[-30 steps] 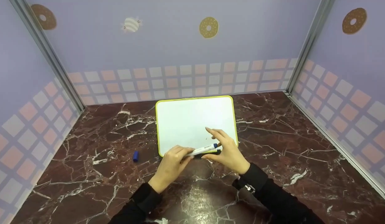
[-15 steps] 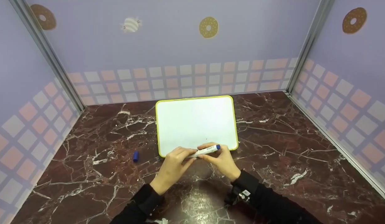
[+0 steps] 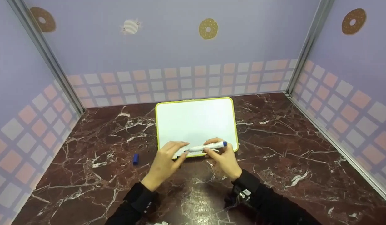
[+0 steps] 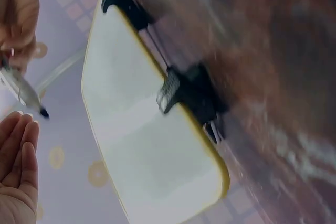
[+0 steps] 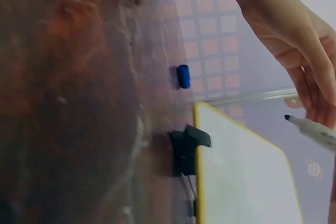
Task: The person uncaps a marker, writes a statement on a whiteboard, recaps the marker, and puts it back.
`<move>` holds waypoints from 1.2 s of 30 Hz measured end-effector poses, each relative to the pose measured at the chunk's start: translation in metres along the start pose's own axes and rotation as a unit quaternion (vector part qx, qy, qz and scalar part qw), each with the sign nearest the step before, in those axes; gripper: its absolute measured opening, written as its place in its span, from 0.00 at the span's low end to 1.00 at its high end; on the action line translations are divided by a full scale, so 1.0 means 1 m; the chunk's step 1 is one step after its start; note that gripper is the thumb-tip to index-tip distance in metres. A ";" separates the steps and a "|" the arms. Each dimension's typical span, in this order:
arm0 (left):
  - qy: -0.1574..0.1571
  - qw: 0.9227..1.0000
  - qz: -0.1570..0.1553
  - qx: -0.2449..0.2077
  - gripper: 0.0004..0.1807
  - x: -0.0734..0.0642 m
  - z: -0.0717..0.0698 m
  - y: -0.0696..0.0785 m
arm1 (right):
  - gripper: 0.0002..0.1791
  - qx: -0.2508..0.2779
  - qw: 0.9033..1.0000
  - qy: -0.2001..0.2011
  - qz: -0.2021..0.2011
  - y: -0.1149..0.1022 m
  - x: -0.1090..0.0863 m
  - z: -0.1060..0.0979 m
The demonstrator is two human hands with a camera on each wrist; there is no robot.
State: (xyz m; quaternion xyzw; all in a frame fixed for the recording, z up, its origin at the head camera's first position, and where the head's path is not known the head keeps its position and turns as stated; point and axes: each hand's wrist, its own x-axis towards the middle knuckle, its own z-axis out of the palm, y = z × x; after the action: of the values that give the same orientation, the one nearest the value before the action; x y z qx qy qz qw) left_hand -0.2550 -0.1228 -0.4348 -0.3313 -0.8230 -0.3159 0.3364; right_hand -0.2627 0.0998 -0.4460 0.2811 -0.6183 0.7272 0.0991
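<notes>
While the right hand's (image 3: 225, 160) fingers pinch the white, blue-ended marker (image 3: 215, 145) before the yellow-framed whiteboard (image 3: 196, 122), its dark tip (image 4: 44, 113) points left, presumably kept free. Left hand (image 3: 162, 160) hovers alongside, fingers extended, empty.

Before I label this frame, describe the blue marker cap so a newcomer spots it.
On the dark red marbled tabletop, find the yellow-framed whiteboard. Left of its lower-left corner in the head view lies the blue marker cap. It is all blue and loose, unlike the white marker in the right hand.
</notes>
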 end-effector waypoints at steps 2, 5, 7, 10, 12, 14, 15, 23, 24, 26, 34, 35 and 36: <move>0.006 1.000 -0.015 0.006 0.14 0.004 -0.007 -0.009 | 0.10 0.008 1.000 0.015 -0.016 -0.001 0.005 0.000; 0.018 0.999 -0.048 0.019 0.15 0.012 -0.018 -0.026 | 0.10 0.013 0.998 0.029 -0.054 -0.001 0.015 0.000; 0.027 0.996 -0.084 0.030 0.17 0.017 -0.024 -0.039 | 0.10 0.008 0.996 0.032 -0.082 0.001 0.022 0.001; 0.015 0.986 -0.162 0.039 0.26 0.022 -0.031 -0.055 | 0.07 -0.016 0.993 0.030 -0.117 0.005 0.031 0.004; -0.024 0.972 -0.229 0.039 0.33 0.022 -0.035 -0.063 | 0.04 -0.039 0.990 0.034 -0.130 0.008 0.037 0.007; -0.079 0.954 -0.286 0.030 0.39 0.021 -0.038 -0.069 | 0.04 -0.059 0.988 0.037 -0.138 0.012 0.043 0.011; -0.106 0.945 -0.308 0.022 0.40 0.019 -0.038 -0.073 | 0.05 -0.068 0.987 0.041 -0.139 0.014 0.046 0.014; -0.164 0.911 -0.368 -0.095 0.37 0.012 -0.035 -0.088 | 0.05 -0.090 0.987 0.071 -0.108 0.034 0.069 0.036; -0.160 0.910 -0.368 -0.099 0.37 0.012 -0.034 -0.088 | 0.04 -0.091 0.988 0.072 -0.102 0.033 0.071 0.040; -0.152 0.912 -0.367 -0.103 0.36 0.011 -0.033 -0.089 | 0.04 -0.095 0.989 0.071 -0.092 0.032 0.075 0.048; -0.135 0.901 -0.390 -0.134 0.35 0.009 -0.028 -0.094 | 0.04 -0.137 0.984 0.052 -0.097 0.023 0.082 0.066; -0.134 0.900 -0.391 -0.136 0.35 0.009 -0.028 -0.094 | 0.04 -0.142 0.984 0.051 -0.098 0.022 0.083 0.066; -0.133 0.900 -0.392 -0.138 0.35 0.009 -0.028 -0.094 | 0.05 -0.145 0.983 0.050 -0.098 0.023 0.083 0.066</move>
State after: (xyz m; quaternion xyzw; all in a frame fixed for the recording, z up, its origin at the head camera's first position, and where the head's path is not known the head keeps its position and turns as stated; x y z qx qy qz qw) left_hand -0.3216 -0.1947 -0.4396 -0.0643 -0.8713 -0.4860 0.0239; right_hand -0.3230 0.0145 -0.4157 0.2865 -0.6812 0.6295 0.2401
